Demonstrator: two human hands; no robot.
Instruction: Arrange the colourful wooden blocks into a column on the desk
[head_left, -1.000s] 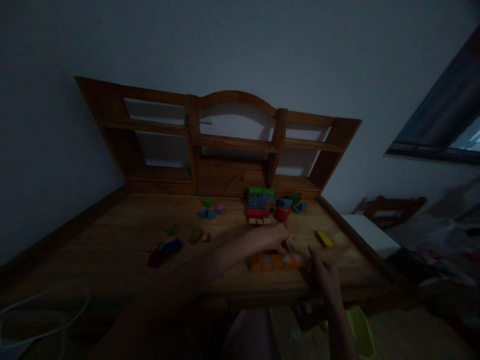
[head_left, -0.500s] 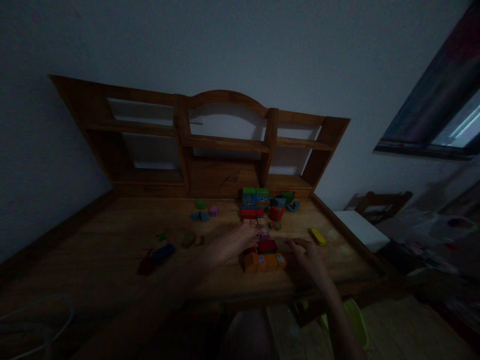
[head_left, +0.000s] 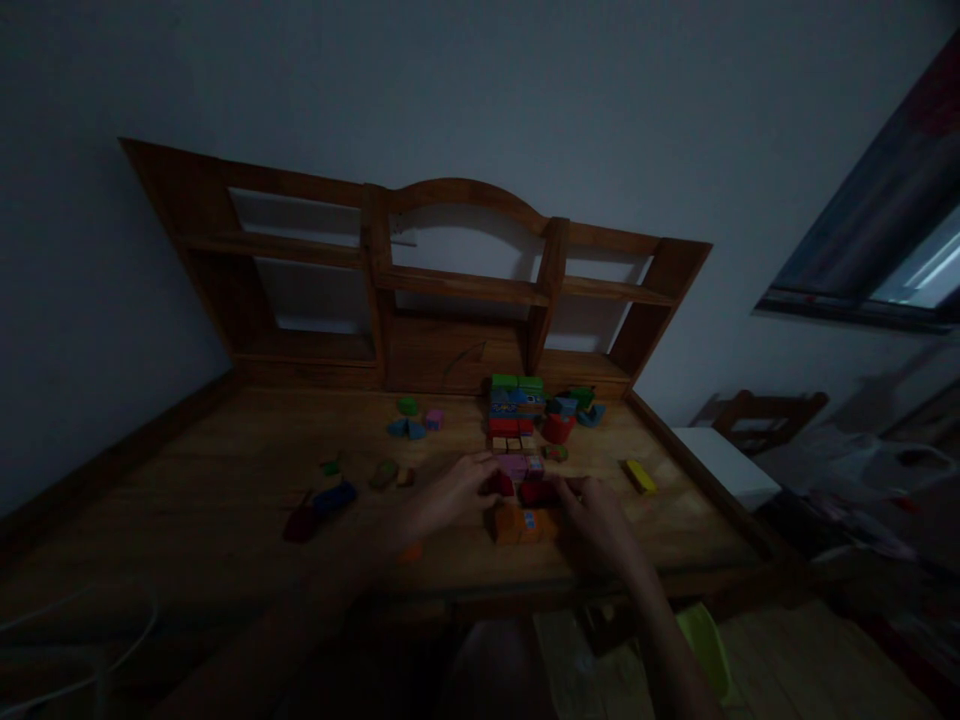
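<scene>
My left hand (head_left: 469,480) has its fingers closed around the left end of a row of dark red toy blocks, on a small dark red block (head_left: 502,485). From the right, my right hand (head_left: 591,500) grips a longer dark red block (head_left: 538,492) with thumb and fingertips. Pink blocks (head_left: 513,466) lie in a row just behind. A row of orange blocks (head_left: 510,525) sits in front, partly covered by my right hand. Farther back stand bright red blocks (head_left: 510,427) and a stack of blue and green blocks (head_left: 517,400).
Loose blocks lie around: a yellow block (head_left: 639,476) at right, a blue block (head_left: 334,497) and dark red piece (head_left: 300,525) at left, a pink cube (head_left: 434,419) farther back. A wooden shelf (head_left: 457,290) closes off the desk's rear. A white cable (head_left: 142,640) shows lower left.
My left hand has moved from the pink blocks toward me onto the dark red blocks. My right hand has moved left to the longer dark red block. The view has shifted slightly.
</scene>
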